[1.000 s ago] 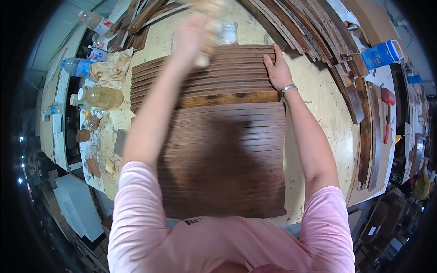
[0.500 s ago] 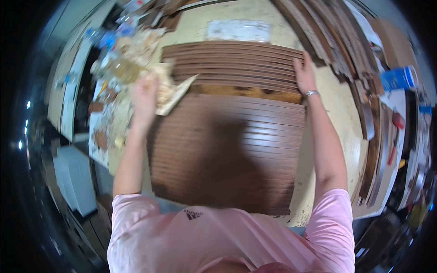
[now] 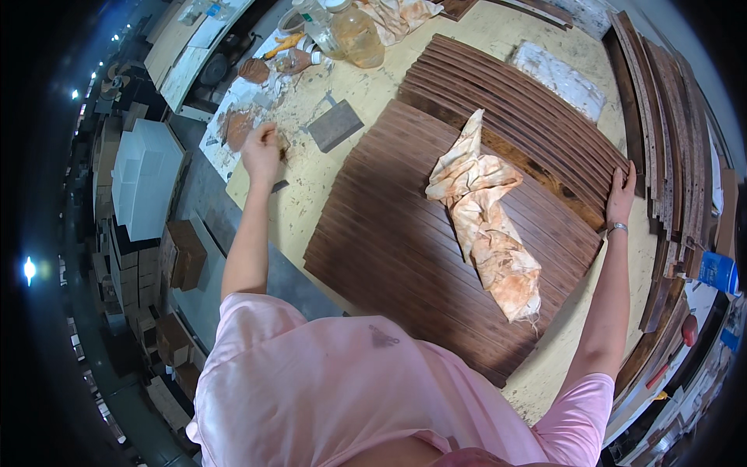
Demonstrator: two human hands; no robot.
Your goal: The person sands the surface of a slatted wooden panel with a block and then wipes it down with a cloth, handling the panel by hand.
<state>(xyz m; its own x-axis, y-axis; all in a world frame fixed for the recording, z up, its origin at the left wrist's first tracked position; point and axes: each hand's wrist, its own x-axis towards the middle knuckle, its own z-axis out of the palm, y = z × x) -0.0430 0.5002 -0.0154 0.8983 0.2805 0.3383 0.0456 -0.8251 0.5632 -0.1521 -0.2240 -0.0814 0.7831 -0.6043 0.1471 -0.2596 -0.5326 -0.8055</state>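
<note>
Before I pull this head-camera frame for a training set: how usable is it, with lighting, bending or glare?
Head view: even workshop light, soft shadows; the slatted wood panel, the stained rag and both hands, left hand and right hand, read sharply. The slats and table edge bow with the fisheye. A black ring surrounds the picture, with a small lens flare at far left.

pale workbench (image 3: 327, 175); grey floor, stacked cardboard boxes (image 3: 183, 253) at left.

Stained rag (image 3: 486, 218) on slatted wood panel (image 3: 405, 257)
</note>
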